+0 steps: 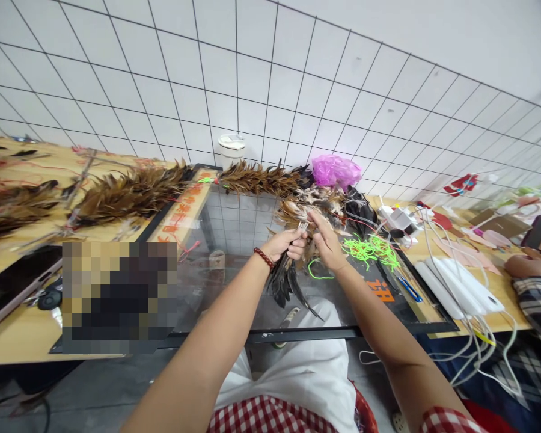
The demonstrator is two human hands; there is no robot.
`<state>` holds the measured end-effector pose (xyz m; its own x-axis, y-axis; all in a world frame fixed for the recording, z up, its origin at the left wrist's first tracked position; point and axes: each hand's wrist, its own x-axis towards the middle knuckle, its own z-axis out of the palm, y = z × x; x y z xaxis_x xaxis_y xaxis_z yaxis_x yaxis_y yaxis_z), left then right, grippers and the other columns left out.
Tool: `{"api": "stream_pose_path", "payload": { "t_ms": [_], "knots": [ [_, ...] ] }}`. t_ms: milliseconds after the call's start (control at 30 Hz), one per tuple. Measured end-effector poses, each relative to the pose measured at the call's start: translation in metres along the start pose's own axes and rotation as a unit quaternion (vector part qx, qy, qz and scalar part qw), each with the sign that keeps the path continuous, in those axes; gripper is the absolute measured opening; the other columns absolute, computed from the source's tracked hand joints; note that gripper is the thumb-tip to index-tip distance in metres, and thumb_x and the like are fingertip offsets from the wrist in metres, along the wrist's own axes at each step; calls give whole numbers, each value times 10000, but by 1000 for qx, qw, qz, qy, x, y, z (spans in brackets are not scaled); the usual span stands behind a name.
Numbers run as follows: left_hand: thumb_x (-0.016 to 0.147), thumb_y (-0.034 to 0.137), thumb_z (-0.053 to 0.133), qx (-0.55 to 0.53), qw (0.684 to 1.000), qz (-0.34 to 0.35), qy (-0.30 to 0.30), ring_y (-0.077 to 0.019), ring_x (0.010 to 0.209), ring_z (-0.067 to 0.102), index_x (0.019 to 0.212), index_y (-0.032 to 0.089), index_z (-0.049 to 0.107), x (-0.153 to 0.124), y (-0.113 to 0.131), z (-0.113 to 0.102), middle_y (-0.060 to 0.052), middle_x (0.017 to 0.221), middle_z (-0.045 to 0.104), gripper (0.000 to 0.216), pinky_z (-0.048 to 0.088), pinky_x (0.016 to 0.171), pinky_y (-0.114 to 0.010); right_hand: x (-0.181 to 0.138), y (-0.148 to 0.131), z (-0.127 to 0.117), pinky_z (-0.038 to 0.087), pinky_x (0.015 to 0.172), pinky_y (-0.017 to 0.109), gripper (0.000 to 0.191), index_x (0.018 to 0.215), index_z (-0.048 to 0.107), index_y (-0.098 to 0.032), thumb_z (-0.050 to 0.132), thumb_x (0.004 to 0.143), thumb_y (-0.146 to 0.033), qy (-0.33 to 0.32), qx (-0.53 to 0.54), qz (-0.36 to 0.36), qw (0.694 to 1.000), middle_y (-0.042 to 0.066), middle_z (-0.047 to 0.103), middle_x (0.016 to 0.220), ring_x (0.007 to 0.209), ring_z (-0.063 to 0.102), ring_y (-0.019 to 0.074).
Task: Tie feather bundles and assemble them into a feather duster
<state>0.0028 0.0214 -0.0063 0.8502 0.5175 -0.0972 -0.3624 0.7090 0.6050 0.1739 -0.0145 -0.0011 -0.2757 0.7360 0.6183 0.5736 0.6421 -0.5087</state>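
Observation:
My left hand (288, 245), with a beaded bracelet on its wrist, is closed round a bunch of dark feathers (286, 284). The pale quill ends stick up above its fingers and the black tips hang down over the glass. Close by on the right, my right hand (328, 242) has its fingers stretched out toward the quill ends; whether it touches them I cannot tell. Just beyond both hands lies a loose pile of brown and white feathers (315, 201). Bright green string (369, 249) is heaped to the right of my right hand.
A black-framed glass panel (247, 282) covers the table before me. Behind it are a brown feather garland (259, 179), a white lidded cup (231, 150) and a pink plastic bag (336, 171). To the right lie a blue cutter (409, 288), white power strips (460, 285) with cables, and a person's sleeve (538, 304).

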Motion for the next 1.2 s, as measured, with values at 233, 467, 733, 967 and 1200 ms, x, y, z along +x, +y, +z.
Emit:
{"api": "stream_pose_path", "payload": {
  "t_ms": [233,467,733,967,1200],
  "knots": [
    [868,330,562,33,999,-35,-6,-28,349,230,726,160,469,-1,-4,5,80,521,279,240,155,345,-114,-3,-4,7,327,1121,444,513,1408,421,-237,296,970,-472,-38,11,4,999,88,486,1416,1326,431,217],
    [888,341,520,64,997,-42,5,-29,346,197,712,171,431,3,-7,-4,84,515,257,260,137,347,-119,-6,3,11,402,1055,425,416,1326,525,-250,363,969,-390,-21,8,31,999,80,593,1298,1239,520,220],
    [908,319,475,89,994,-59,-25,-34,344,200,731,170,433,6,-12,-7,86,541,250,235,148,350,-129,-13,10,15,437,1002,428,374,1271,567,-233,404,957,-353,9,-13,37,999,94,641,1220,1144,585,221],
    [924,316,442,103,993,-54,-24,-31,349,193,737,171,432,7,-13,-7,86,560,239,236,161,348,-122,-13,10,16,494,916,390,337,1106,661,-215,422,944,-388,24,-19,66,997,78,702,1082,1014,647,222],
    [935,310,414,114,991,-63,-32,-29,343,197,726,168,428,4,-13,-5,85,554,248,253,174,349,-122,-13,10,16,485,922,387,351,1209,588,-216,416,946,-373,22,-21,56,998,87,677,1124,1035,634,216]
  ]
}}
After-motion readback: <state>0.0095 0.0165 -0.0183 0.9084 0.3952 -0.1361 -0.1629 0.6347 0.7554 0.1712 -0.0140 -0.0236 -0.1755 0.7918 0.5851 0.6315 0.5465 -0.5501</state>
